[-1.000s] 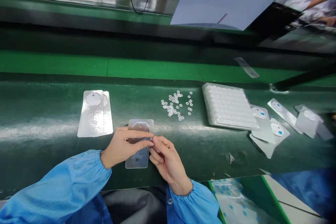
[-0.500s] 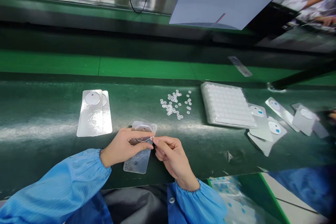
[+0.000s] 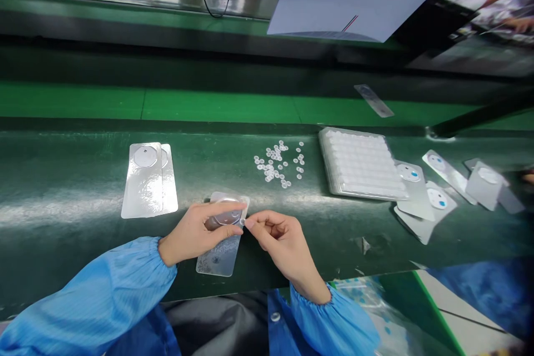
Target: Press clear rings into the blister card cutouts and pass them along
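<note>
Midway along the green belt (image 3: 83, 189), the left hand (image 3: 194, 233) clamps a clear blister card (image 3: 217, 258) flat — the right hand (image 3: 281, 239) pinched narrow at its edge, where a light touch serves best

Dark green bench (image 3: 62, 178), glossy under overhead light; bright green strip (image 3: 208, 105) behind.

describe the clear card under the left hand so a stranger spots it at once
On the dark green belt, look at the near edge, where the left hand and right hand meet. The clear plastic card sits under the left hand. Unlike the pair of cards further left, it is held.
</note>
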`<state>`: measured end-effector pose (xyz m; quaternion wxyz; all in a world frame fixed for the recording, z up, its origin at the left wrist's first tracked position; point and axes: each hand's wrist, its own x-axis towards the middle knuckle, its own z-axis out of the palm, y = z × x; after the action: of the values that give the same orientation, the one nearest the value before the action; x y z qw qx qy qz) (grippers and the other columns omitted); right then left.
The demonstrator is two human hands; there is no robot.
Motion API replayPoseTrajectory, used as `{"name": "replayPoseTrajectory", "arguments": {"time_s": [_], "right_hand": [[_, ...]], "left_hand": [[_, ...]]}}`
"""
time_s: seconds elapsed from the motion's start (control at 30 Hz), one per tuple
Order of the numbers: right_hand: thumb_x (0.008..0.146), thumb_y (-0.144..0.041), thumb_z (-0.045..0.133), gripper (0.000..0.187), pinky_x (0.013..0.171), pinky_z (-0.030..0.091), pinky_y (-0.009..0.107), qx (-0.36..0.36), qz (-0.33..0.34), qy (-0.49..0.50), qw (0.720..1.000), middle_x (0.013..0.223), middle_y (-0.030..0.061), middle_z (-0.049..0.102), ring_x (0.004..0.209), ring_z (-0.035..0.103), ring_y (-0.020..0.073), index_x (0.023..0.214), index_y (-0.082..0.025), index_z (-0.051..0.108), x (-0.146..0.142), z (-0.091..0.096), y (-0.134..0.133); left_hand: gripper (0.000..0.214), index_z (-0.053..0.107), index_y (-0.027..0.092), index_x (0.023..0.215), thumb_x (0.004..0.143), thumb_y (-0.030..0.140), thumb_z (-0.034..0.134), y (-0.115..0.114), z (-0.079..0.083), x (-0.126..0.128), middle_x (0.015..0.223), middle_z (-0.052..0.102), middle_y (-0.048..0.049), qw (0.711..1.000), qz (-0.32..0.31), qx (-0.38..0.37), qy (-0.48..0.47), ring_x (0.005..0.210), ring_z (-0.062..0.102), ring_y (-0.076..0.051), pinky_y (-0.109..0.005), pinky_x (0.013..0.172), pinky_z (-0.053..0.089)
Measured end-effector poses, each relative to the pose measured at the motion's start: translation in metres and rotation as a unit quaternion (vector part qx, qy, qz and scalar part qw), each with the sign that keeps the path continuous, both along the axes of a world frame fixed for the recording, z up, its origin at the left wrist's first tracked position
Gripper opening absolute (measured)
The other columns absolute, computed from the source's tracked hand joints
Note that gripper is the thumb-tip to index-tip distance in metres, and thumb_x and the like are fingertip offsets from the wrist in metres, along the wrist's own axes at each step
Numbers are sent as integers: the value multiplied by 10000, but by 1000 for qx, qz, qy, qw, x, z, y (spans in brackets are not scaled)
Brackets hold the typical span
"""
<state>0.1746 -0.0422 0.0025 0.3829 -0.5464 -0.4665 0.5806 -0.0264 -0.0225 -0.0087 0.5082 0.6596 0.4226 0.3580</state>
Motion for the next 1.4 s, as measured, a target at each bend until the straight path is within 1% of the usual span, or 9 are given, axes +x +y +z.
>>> {"name": "replayPoseTrajectory", "arguments": {"time_s": [0.07,0.2,0.53,0.73,0.83,0.93,1.07,1.17,1.4], "right_hand": [[823,-473,803,311,432,272,230,28,-26,-28,999,531,-2,568,461,390,91,729,-179,766,-4,2,-1],[837,-434,784,257,464,398,249,69,-57,-50,995,644,49,694,517,527,134,783,-183,791,-15,1,-3],[869,-433,765,269,457,404,261,86,-99,-87,988,641,47,696,507,539,138,762,-186,770,-28,-5,-6],[814,-470,824,356,470,378,247,67,-63,-73,993,547,-10,597,485,459,105,667,-194,652,-21,-1,5],[707,-431,919,398,488,376,231,33,-33,-36,998,587,-45,582,506,462,91,722,-203,594,-13,0,18],[654,-431,950,440,539,446,243,1,-3,-9,1000,730,-4,695,576,554,115,908,-192,682,-9,-1,29],[763,-514,859,363,549,458,249,-1,75,28,997,789,42,732,650,595,144,827,-174,752,-8,2,33],[843,-527,787,362,551,446,249,4,105,45,993,712,23,684,633,552,137,757,-176,755,-8,5,31],[777,-456,843,355,528,441,255,-9,75,32,997,586,-12,575,565,507,128,643,-177,670,-12,7,27]], "left_hand": [[562,645,279,1407,866,323,788,0,2,-1,1152,770,-56,1000,8,-20,-10,833,702,-187,-267,700,566],[799,398,303,1591,885,348,769,0,2,-1,911,733,0,997,-7,-72,-37,672,625,-149,-254,635,547],[1125,69,289,1674,838,339,819,-4,-3,0,987,709,-24,993,9,-91,-80,837,652,-185,-324,841,575],[1151,-123,270,1655,906,343,748,-6,-3,0,763,631,29,981,16,-132,-140,636,578,-145,-240,617,530],[1069,10,240,1674,905,350,745,-5,-2,1,775,632,26,978,37,-140,-150,636,554,-128,-225,607,510],[909,250,172,1643,900,359,740,-2,-1,2,833,669,5,976,64,-155,-138,669,572,-120,-221,628,511],[665,563,112,1455,889,411,743,3,-1,4,911,734,-54,975,70,-182,-109,681,607,-138,-240,607,505],[562,656,113,1340,888,437,741,5,-2,5,906,750,-67,974,51,-190,-114,687,619,-149,-248,608,498],[282,716,116,885,861,394,757,4,-1,8,773,711,-37,969,54,-200,-134,661,601,-129,-231,602,485]]}}
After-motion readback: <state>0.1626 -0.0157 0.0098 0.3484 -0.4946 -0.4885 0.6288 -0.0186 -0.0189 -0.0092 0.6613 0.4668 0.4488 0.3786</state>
